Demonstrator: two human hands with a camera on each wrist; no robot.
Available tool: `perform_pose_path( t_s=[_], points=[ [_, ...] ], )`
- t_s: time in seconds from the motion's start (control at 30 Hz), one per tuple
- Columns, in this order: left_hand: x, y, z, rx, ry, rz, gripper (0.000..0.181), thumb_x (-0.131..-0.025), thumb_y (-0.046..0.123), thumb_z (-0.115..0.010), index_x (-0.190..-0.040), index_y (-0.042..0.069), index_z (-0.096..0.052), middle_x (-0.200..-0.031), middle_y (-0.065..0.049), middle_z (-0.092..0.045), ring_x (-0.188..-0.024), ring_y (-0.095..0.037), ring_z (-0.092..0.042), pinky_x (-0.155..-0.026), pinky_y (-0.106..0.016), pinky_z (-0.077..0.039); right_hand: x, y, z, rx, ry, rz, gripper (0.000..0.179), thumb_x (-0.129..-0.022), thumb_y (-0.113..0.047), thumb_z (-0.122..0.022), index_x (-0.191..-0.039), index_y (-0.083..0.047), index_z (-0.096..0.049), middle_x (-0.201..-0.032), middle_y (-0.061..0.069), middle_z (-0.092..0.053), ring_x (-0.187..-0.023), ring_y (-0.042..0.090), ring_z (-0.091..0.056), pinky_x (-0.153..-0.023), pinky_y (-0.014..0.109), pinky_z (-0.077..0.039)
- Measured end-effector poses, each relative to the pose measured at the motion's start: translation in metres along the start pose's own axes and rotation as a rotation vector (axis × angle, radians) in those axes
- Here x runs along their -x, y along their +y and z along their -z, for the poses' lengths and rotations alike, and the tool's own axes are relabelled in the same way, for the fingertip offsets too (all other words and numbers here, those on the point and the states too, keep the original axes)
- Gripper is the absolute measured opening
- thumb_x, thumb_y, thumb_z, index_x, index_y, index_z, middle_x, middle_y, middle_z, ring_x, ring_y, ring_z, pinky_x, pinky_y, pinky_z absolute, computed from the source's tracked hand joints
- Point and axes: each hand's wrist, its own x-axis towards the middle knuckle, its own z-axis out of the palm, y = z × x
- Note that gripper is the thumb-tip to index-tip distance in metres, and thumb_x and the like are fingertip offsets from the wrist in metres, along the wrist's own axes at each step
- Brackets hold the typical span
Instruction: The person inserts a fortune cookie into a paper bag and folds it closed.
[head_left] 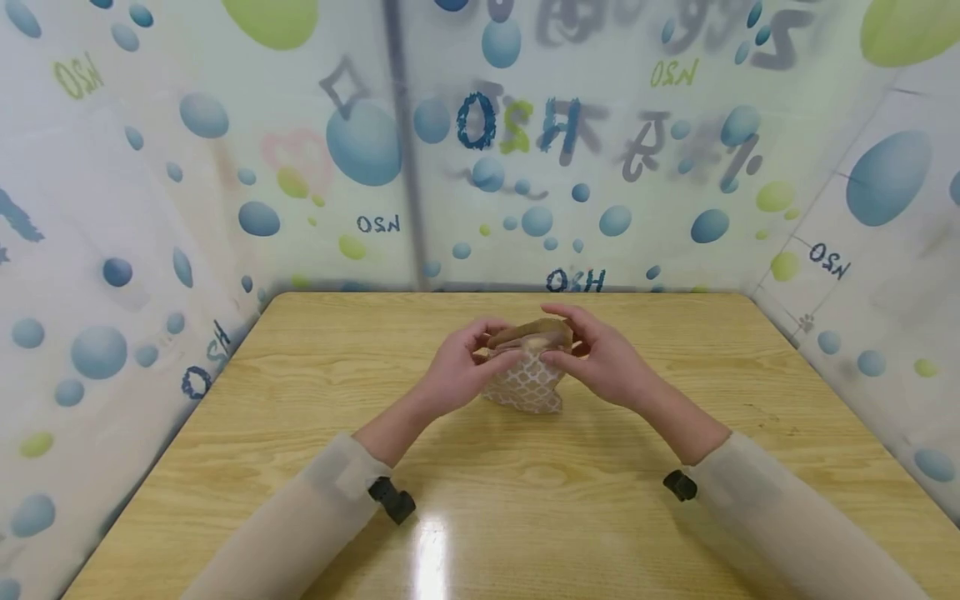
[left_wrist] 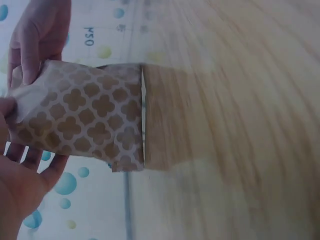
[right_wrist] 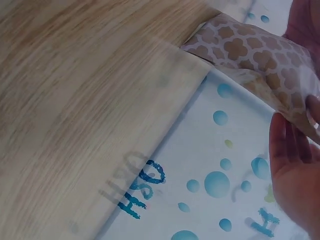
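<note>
Paper bag, place: the brown bag with the white quatrefoil lattice (head_left: 525, 387) is held between the two hands over the wooden table (head_left: 337, 358), its base low near the top; whether the base touches the wood I cannot tell.
Left hand: the left hand (head_left: 468, 367) pinches its side of the bag near the upper rim, thumb on the printed face, fingers behind.
Right hand: the right hand (head_left: 611, 367) pinches the opposite side near the rim, thumb on the near face, index finger lifted off.
Bag mouth: the mouth (head_left: 536, 328) gapes a little, plain brown showing past the front edge.
Weight: probably light; fingertip holds seem enough. Contents, if any, are hidden.
Stiffness: likely thin and pliable, holding a crease but buckling under pressure; the base corner (left_wrist: 129, 165) looks crisp, the upper part rumpled.
Surface: likely smooth, perhaps a little slippery; a paler strip (right_wrist: 245, 77) along one side may be a different material.
Fragility: a hard pull apart at the rim could tear a side seam; squeezing could crush the walls.
Best hold: both side edges just below the rim, thumbs flat outside, the pull gentle and even.
</note>
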Motion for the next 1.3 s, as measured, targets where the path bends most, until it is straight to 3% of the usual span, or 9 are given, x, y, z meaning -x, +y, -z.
perform_pose_path(
  t_s=[0.07,0.13,0.27,0.37,0.57,0.83,1.07,1.3],
  points=[
    [0.001,-0.002,0.002,-0.074,-0.009,-0.077,0.048,-0.105,0.021,-0.076,-0.147,0.014,-0.055,-0.139,-0.01,-0.064,-0.118,-0.026,-0.07,-0.09,-0.036,-0.061,0.001,0.0,-0.001,0.025,0.029,0.043,0.075,-0.103,-0.015,-0.078,-0.168,-0.014,-0.039,-0.141,0.02,-0.063,-0.108,0.032,-0.072,-0.094,0.05,-0.063],
    [0.003,-0.002,0.004,-0.166,-0.015,-0.195,0.056,-0.104,0.016,-0.076,-0.152,0.012,-0.047,-0.146,-0.012,-0.058,-0.121,-0.029,-0.069,-0.09,-0.038,-0.063,0.003,0.0,-0.002,0.049,0.069,0.109,0.077,-0.101,-0.012,-0.08,-0.165,-0.01,-0.038,-0.144,0.022,-0.06,-0.112,0.035,-0.072,-0.095,0.054,-0.063],
    [0.005,-0.002,0.008,-0.335,-0.006,-0.427,0.049,-0.103,0.009,-0.076,-0.146,0.008,-0.051,-0.14,-0.016,-0.056,-0.113,-0.027,-0.063,-0.081,-0.034,-0.066,0.006,0.002,-0.003,0.137,0.132,0.248,0.061,-0.098,-0.007,-0.082,-0.152,-0.005,-0.052,-0.143,0.02,-0.058,-0.114,0.034,-0.069,-0.09,0.052,-0.064],
    [0.006,-0.002,0.01,-0.369,0.003,-0.51,0.045,-0.101,0.005,-0.078,-0.141,0.007,-0.057,-0.134,-0.015,-0.056,-0.111,-0.025,-0.061,-0.079,-0.03,-0.066,0.007,0.002,-0.003,0.215,0.131,0.282,0.05,-0.1,-0.01,-0.08,-0.146,-0.009,-0.062,-0.139,0.016,-0.059,-0.113,0.028,-0.064,-0.089,0.048,-0.064],
    [0.009,-0.004,0.013,-0.35,-0.004,-0.531,0.042,-0.099,0.002,-0.079,-0.137,0.004,-0.061,-0.132,-0.016,-0.057,-0.11,-0.026,-0.063,-0.078,-0.025,-0.065,0.007,0.002,-0.004,0.245,0.113,0.274,0.041,-0.101,-0.013,-0.08,-0.14,-0.01,-0.069,-0.137,0.015,-0.059,-0.112,0.026,-0.061,-0.089,0.049,-0.062],
    [0.008,-0.007,0.011,-0.411,0.046,-0.529,0.036,-0.1,0.006,-0.079,-0.133,0.005,-0.064,-0.13,-0.014,-0.058,-0.109,-0.024,-0.065,-0.079,-0.025,-0.065,0.006,0.001,-0.006,0.239,0.142,0.324,0.025,-0.098,-0.011,-0.082,-0.123,-0.014,-0.079,-0.136,0.015,-0.061,-0.115,0.028,-0.06,-0.086,0.045,-0.057],
    [0.008,-0.006,0.01,-0.468,0.071,-0.595,0.032,-0.099,0.004,-0.08,-0.129,0.007,-0.068,-0.133,-0.016,-0.056,-0.103,-0.024,-0.069,-0.077,-0.023,-0.064,0.005,-0.001,-0.009,0.248,0.142,0.332,0.029,-0.097,-0.012,-0.084,-0.125,-0.013,-0.075,-0.132,0.012,-0.06,-0.112,0.025,-0.058,-0.084,0.041,-0.055],
    [0.008,-0.007,0.011,-0.474,0.065,-0.608,0.033,-0.099,0.005,-0.08,-0.129,0.008,-0.067,-0.133,-0.015,-0.055,-0.104,-0.024,-0.072,-0.079,-0.02,-0.063,0.004,-0.002,-0.011,0.246,0.13,0.354,0.03,-0.097,-0.01,-0.083,-0.126,-0.014,-0.076,-0.124,0.009,-0.061,-0.105,0.021,-0.057,-0.081,0.036,-0.054]
  ],
)
